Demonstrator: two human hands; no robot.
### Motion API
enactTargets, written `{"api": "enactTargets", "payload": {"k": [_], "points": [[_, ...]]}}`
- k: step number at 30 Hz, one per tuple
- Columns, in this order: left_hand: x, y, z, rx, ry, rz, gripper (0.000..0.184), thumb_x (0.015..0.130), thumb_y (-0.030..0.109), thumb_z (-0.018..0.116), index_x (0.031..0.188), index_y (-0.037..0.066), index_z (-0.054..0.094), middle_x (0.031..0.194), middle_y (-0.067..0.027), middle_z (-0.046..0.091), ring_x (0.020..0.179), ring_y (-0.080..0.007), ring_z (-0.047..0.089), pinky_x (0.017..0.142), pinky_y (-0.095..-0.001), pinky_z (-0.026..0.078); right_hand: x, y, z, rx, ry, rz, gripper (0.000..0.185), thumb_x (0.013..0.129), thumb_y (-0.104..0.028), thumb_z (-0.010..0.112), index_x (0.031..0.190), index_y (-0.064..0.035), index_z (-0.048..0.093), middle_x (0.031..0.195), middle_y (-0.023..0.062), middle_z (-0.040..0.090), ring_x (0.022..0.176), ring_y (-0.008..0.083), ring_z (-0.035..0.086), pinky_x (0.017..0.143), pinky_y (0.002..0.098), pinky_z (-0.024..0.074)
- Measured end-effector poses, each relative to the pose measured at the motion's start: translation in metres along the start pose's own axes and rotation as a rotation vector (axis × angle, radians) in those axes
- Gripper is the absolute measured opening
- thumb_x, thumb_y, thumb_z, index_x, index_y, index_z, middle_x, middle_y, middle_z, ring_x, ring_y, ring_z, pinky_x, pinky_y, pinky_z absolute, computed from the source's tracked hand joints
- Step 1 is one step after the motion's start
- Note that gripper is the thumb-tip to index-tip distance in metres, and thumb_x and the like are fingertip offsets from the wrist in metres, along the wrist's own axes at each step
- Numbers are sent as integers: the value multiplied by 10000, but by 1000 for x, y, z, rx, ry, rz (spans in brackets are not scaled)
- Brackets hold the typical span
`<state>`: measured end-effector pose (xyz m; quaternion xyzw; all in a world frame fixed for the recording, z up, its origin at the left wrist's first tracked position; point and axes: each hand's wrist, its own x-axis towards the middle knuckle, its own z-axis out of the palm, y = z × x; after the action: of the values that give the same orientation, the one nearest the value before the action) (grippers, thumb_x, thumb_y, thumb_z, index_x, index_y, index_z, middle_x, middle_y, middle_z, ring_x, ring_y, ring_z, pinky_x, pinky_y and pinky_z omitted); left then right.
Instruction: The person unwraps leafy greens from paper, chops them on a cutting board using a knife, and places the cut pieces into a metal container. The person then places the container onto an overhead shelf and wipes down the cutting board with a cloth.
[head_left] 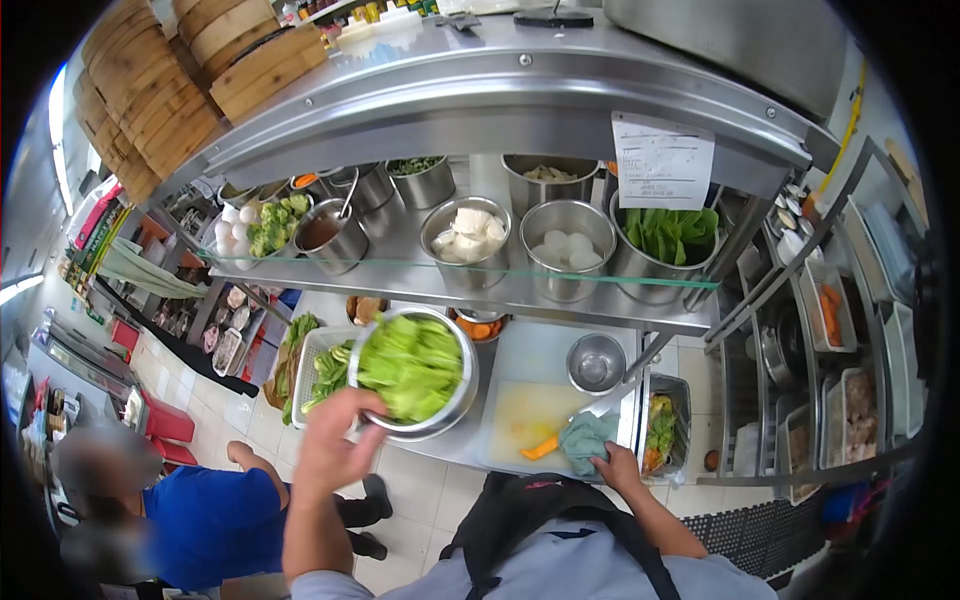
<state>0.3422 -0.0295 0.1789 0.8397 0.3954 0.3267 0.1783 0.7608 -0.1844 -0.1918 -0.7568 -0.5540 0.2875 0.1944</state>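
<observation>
My left hand (345,437) is at the near left rim of a metal bowl (466,385) heaped with cut green lettuce (408,366), its fingers closed on the edge. The bowl is tilted a little and hides part of what lies beneath. On the right, my right hand (622,470) grips a green cloth (586,442) over the cutting board (510,400). The cloth covers the middle of a knife (603,403); its blade shows above, and an orange handle-like end (540,449) sticks out at lower left. Wet yellowish stains mark the board.
An empty small metal bowl (596,362) stands on the board. Right of it is a bin of vegetable scraps (661,430). A white basket (322,365) of greens sits left. The overhead shelf (400,275) carries several metal pots. A person in a blue shirt (215,520) stands at left.
</observation>
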Motion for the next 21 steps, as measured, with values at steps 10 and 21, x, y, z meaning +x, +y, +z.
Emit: {"api": "enactTargets", "payload": {"k": [10,21], "points": [[55,-11,-59,138,200,-8,148,873,9,730,953,-10,606,780,-92,630,663,-196,631,656,-309,494,3,-103,-113,106,-51,-147,581,863,-237,797,1392,-80,616,1212,169,741,881,336,743,830,427,588],[18,-55,-52,11,172,86,159,796,-1,736,920,9,635,766,-121,655,677,-246,680,654,-327,520,168,-438,-257,-257,398,-880,282,947,-272,667,1133,-66,716,1134,134,721,1078,359,663,909,467,531]]}}
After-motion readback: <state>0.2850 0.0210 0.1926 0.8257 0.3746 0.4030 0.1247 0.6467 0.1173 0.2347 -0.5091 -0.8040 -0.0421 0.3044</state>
